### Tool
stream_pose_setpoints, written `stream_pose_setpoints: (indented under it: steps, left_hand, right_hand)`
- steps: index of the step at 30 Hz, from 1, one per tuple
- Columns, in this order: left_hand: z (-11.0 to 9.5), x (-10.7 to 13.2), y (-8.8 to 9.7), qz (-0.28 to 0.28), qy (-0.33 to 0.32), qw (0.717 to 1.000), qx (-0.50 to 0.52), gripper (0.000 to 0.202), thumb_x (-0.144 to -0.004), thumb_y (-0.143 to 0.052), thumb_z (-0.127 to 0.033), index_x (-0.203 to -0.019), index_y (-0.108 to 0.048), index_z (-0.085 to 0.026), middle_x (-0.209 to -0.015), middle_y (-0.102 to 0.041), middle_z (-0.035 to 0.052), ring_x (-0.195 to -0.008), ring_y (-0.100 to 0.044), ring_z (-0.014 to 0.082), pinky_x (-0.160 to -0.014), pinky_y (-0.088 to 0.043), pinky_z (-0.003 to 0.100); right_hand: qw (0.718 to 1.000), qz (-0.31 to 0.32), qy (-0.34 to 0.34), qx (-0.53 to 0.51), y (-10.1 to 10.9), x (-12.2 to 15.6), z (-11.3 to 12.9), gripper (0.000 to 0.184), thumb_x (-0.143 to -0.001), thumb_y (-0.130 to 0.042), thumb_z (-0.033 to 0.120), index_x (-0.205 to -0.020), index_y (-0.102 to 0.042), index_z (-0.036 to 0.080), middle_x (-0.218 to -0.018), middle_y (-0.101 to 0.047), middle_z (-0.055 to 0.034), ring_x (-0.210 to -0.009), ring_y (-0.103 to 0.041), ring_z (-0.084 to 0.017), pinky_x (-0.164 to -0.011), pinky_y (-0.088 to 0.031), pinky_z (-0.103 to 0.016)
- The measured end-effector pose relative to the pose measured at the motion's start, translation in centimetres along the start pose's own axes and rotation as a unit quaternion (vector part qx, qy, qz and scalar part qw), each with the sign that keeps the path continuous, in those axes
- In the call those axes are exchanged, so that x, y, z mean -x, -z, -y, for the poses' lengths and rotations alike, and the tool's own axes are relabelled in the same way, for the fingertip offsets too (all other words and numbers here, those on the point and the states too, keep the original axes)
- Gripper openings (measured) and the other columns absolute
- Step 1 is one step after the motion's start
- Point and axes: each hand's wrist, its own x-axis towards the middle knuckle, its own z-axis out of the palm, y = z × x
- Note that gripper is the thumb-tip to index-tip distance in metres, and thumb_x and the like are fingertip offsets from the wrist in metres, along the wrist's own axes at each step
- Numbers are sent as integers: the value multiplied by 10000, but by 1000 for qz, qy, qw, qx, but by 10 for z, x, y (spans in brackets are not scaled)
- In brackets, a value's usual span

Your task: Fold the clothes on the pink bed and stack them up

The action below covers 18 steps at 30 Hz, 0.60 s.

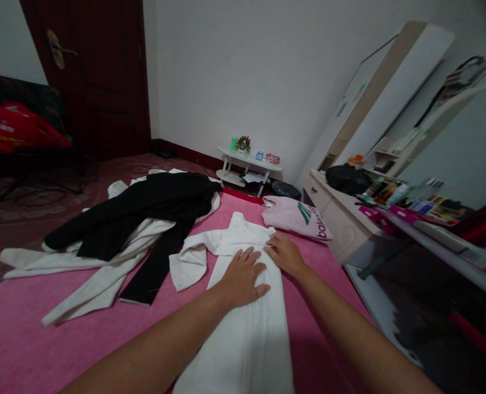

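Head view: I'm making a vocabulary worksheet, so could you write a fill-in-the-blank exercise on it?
The bare left hand lies on a ____ cloth garment.
Nearest the folded pale-pink lettered garment is the bare ____ hand.
The topmost of the heaped cloth garments is ____.

Missing words: white; right; black.

Reads "bale" in dark letters (pixel 321 227) on the pink top (pixel 284 214), beside a green mark (pixel 304 213) (any further letters unclear). Bears white and yellow lettering on the red bag (pixel 25 137), too blurred to read.
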Motion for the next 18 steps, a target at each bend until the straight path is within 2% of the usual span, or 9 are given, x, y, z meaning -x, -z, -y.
stream_pose_setpoints:
  steps: [3,6,8,10,11,14,16,18]
  left_hand:
    - [-1,0,1,-1,-1,1000,2,505,-824,-573,-522,-1242,-574,-239,-1448,-430,93,-1388,-283,340,-1130,-211,548]
    - [-1,1,2,0,-2,1000,6,503,-829,-565,-523,-1245,-573,-240,-1451,-428,94,-1387,-285,341,-1129,-208,552]
    - [0,1,2,1,-2,1000,8,503,-831,-562,-524,-1244,-574,-239,-1452,-427,96,-1387,-286,343,-1129,-208,554]
    - [0,0,3,2,-2,1000,10,505,-828,-566,-522,-1246,-573,-238,-1456,-424,98,-1386,-288,345,-1127,-211,556]
    - [0,0,3,3,-2,1000,11,507,-826,-570,-520,-1247,-573,-238,-1457,-422,98,-1386,-288,346,-1126,-213,557]
    - [0,0,3,4,0,1000,14,506,-823,-574,-519,-1245,-574,-239,-1455,-426,99,-1388,-285,345,-1126,-213,557]
    - [0,0,3,4,2,1000,15,502,-825,-572,-519,-1241,-577,-238,-1451,-430,98,-1391,-281,344,-1127,-209,558]
    - [0,0,3,3,3,1000,15,502,-824,-574,-520,-1238,-578,-237,-1449,-432,98,-1391,-280,344,-1128,-208,558]
  right_hand:
    - [999,-7,-36,37,-1,2,5,282,-945,-421,319,-845,-655,196,-914,-649,-52,-839,-601,-166,-723,-411,-253]
    - [987,-54,-149,7,-8,-12,5,214,-896,-495,254,-1053,-611,168,-870,-676,-52,-813,-627,-173,-722,-429,-252]
    - [963,-72,-254,-47,-14,-23,3,431,-825,-596,272,-1225,-524,128,-837,-687,-50,-723,-641,-169,-662,-450,-244]
    - [935,-69,-337,-82,-16,-32,-1,554,-760,-665,310,-1252,-516,106,-838,-695,-68,-651,-645,-172,-602,-463,-247]
    - [927,-65,-360,-88,-16,-35,-3,522,-732,-682,312,-1201,-566,115,-847,-699,-81,-656,-653,-182,-596,-469,-254]
    - [921,-64,-376,-77,-10,-42,-15,217,-657,-686,230,-862,-698,161,-833,-705,-114,-805,-677,-265,-663,-484,-305]
    - [918,-76,-382,-80,-5,-45,-25,81,-642,-650,186,-711,-689,168,-811,-705,-133,-877,-671,-315,-699,-487,-343]
    - [913,-96,-385,-100,-3,-50,-35,68,-668,-610,186,-673,-673,162,-786,-704,-142,-866,-675,-318,-702,-495,-352]
